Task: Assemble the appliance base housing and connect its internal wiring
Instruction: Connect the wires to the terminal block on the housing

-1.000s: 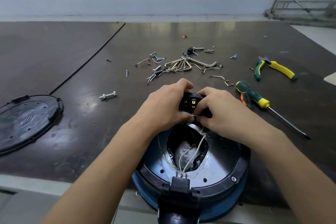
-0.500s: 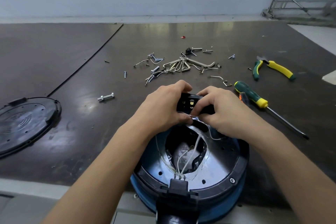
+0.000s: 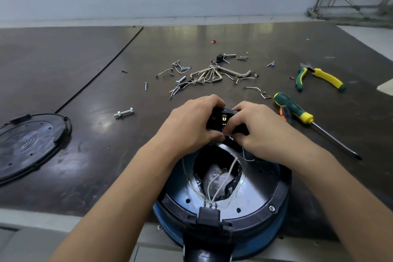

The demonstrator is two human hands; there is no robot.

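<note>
A round blue and black appliance base housing (image 3: 261, 193) lies upside down at the table's near edge, its middle open with white wires (image 3: 221, 185) running up from a black plug block at its front. Above its far rim both hands hold a small black connector block (image 3: 221, 120) with brass terminals. My left hand (image 3: 191, 125) grips the block's left side. My right hand (image 3: 255, 127) curls round its right side, fingertips pinching at a wire end on the block's lower edge. The pinch point itself is partly hidden.
A black round bottom cover (image 3: 27, 144) lies at the left. Loose screws, hex keys (image 3: 208, 74) and wire bits are scattered mid-table, a bolt (image 3: 123, 112) lies left of my hands. A green-yellow screwdriver (image 3: 297, 112) and pliers (image 3: 319, 77) lie right.
Both hands stay on the connector block with only small finger shifts. The housing and tools have not moved on the table.
</note>
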